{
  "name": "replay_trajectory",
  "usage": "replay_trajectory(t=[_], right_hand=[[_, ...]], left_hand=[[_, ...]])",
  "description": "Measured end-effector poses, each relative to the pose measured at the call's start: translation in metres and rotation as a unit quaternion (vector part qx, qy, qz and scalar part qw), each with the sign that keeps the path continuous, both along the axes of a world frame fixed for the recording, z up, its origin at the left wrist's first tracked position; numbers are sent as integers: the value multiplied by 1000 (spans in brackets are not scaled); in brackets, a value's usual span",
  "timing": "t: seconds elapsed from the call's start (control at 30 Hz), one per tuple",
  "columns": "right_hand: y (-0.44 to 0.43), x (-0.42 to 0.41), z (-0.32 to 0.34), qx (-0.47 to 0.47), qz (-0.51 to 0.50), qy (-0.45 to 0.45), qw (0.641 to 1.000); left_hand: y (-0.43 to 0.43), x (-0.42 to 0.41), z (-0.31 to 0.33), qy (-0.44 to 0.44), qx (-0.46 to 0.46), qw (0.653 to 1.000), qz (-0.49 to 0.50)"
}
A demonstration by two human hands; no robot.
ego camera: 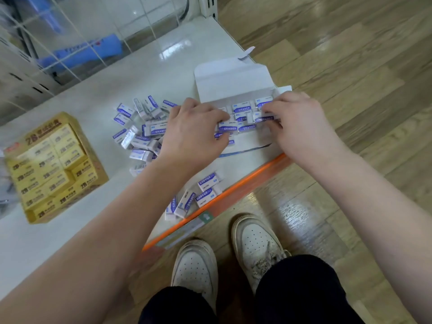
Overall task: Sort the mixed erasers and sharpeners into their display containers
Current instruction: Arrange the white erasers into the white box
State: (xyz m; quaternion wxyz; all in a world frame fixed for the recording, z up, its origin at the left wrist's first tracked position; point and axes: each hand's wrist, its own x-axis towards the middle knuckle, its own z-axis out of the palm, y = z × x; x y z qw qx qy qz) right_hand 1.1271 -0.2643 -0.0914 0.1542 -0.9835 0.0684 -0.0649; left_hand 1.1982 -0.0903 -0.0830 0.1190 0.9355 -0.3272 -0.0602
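Both hands work inside the open white cardboard display box (233, 80) at the centre right of the frame, close together but not touching. The left hand (194, 129) lies with bent fingers on the packed purple-and-white wrapped erasers (242, 108); whether it grips one or only presses I cannot tell. The right hand (301, 122) seems to pinch a single purple-labelled eraser (265, 118) in the row. The packed erasers lie with their long side running left to right in the frame, so a new one probably must be turned the same way. The loose pile of the same erasers (142, 127) sits just left of the left hand, so that hand is nearer to it. A small group of stray erasers (198, 192) lies at lower centre, very near the orange shelf edge strip (233, 190), and a careless sweep may push them off. The yellow cardboard box of 2B erasers (53, 164) stands well apart at the left, on the white shelf (70, 230).
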Motion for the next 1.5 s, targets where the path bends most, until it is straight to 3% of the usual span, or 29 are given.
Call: replay_trajectory(t=[0.2,0.4,0.67,1.1,1.3,1.4,1.5], right_hand=[[-13,-13,8,-19,2,11,1000],[-13,-12,23,-60,10,75,995],[-4,-13,26,-125,-30,106,986],[2,-5,22,-107,-69,118,985],[6,-4,23,-115,-58,119,985],[17,-1,29,-48,-38,75,995],[34,6,28,29,5,20,999]], left_hand=[[-3,-2,4,23,-43,999,-2],[-20,-8,3,58,2,997,-59],[-20,-7,-7,27,-9,999,-40],[-25,-11,-6,36,-26,999,0],[-12,-11,-5,93,-118,988,-25],[10,-13,4,72,-213,974,-3],[41,-11,12,81,-247,963,65]])
